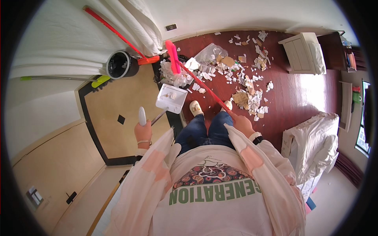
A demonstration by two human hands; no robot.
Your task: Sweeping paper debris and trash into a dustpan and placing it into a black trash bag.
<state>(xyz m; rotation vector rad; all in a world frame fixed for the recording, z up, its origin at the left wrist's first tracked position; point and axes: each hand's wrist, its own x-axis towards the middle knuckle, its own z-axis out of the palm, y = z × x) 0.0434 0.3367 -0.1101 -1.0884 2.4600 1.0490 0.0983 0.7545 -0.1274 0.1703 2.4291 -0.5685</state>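
Note:
My left hand is closed around the handle of a long-handled white dustpan, its pan tilted up and carrying a few small scraps. In my right hand is the long red handle of a broom, which slants up and left across the floor. Its bright pink-red head hangs by a heap of clear plastic bags. Torn paper scraps and flat cardboard pieces lie scattered over the dark red floor beyond my feet.
A black bin stands at the back left. A second red broom leans by the curtain, and a green-headed broom lies near the beige, black-bordered floor. On the right are a white cabinet and a white-covered piece of furniture.

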